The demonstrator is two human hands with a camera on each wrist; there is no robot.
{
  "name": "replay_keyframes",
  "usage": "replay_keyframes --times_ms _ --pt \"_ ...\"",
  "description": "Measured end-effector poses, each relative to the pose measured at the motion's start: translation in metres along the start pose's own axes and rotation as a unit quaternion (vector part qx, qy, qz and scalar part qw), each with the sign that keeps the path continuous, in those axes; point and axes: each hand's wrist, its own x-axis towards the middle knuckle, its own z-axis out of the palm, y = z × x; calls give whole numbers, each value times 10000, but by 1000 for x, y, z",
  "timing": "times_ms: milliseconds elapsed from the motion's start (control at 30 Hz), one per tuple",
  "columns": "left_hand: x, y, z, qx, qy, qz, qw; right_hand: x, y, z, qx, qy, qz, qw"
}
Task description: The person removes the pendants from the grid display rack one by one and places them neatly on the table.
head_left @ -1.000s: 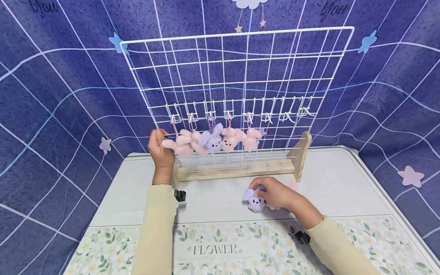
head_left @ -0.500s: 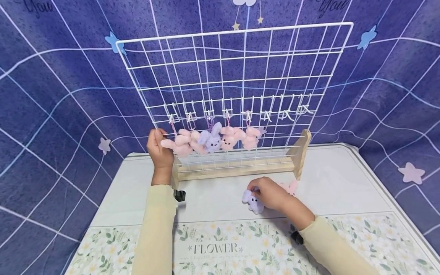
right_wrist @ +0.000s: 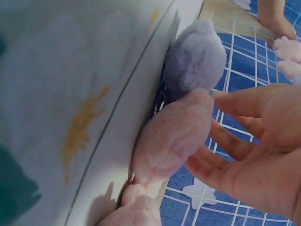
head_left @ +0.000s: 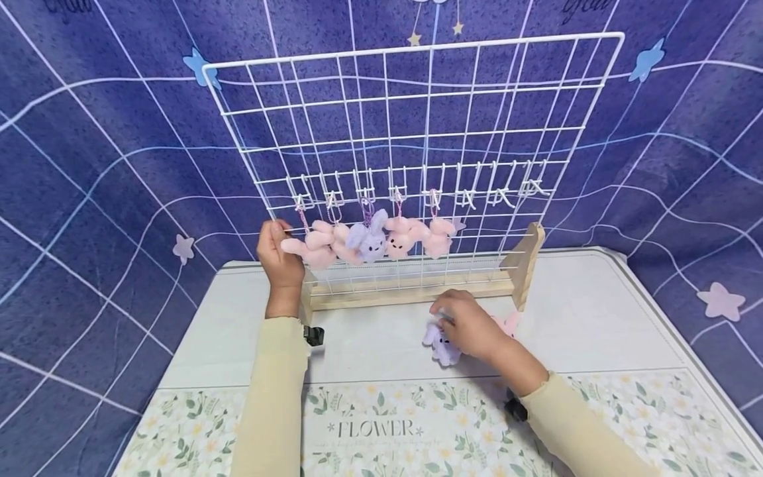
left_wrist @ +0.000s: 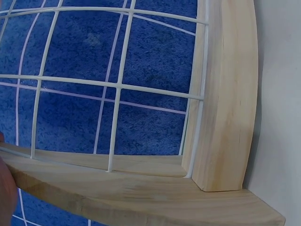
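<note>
A white wire grid rack point(head_left: 411, 99) on a wooden stand point(head_left: 411, 296) stands at the back of the table. My left hand point(head_left: 281, 262) grips its left edge; in the left wrist view only a sliver of that hand shows beside the wood. Near the rack's right foot, my right hand point(head_left: 473, 324) hovers over a lavender plush bunny point(head_left: 442, 348) lying on the table. In the right wrist view its fingers are parted and loosely bent, close by the lavender plush point(right_wrist: 197, 56) and a pink plush point(right_wrist: 176, 132), gripping neither. Another pink bunny point(head_left: 509, 322) shows partly behind the hand.
Several plush bunnies hang by bead chains from hooks on the rack, mostly pink, with a lavender one point(head_left: 369, 242) among them. Bare hooks point(head_left: 501, 195) sit to their right. A flower-print mat point(head_left: 375, 430) covers the table's front.
My right hand has let go of the lavender bunny and risen slightly, its fingers parting. The bunny stays on the table. My left hand keeps its place on the rack.
</note>
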Motion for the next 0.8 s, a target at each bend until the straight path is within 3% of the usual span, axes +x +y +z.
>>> replay_keyframes --times_ms 100,167,200,267,300,467,567,600,667,733,800 --pt "0 -1 -1 40 17 11 10000 4 -1 -2 979 269 431 9939" --pt "0 -2 -1 52 0 5 10000 8 -3 -3 1843 489 667 9794" --pt "0 -2 -1 58 -3 3 10000 10 -5 -4 2376 563 798 9665" --pt "0 -3 -2 61 2 -7 10000 16 -8 -5 3463 564 1006 9310" --pt "0 -2 -2 50 -3 -2 10000 19 -9 -6 4000 507 1134 9080" --pt "-1 -2 -2 -13 -2 -8 10000 27 -16 -15 6270 105 1681 7606" --pt "-1 -1 -1 -23 -9 -46 10000 29 -18 -20 7060 37 1610 6896" --pt "-1 -1 0 -18 -6 -50 10000 30 -18 -21 7231 29 1538 6734" --pt "-1 -1 0 -18 -12 -49 10000 31 -19 -24 7449 61 1423 6518" --pt "-1 0 -1 -12 -13 -13 10000 31 -21 -25 7568 128 1366 6391" --pt "0 -1 -2 -32 -17 31 10000 32 -22 -26 7604 162 1313 6358"
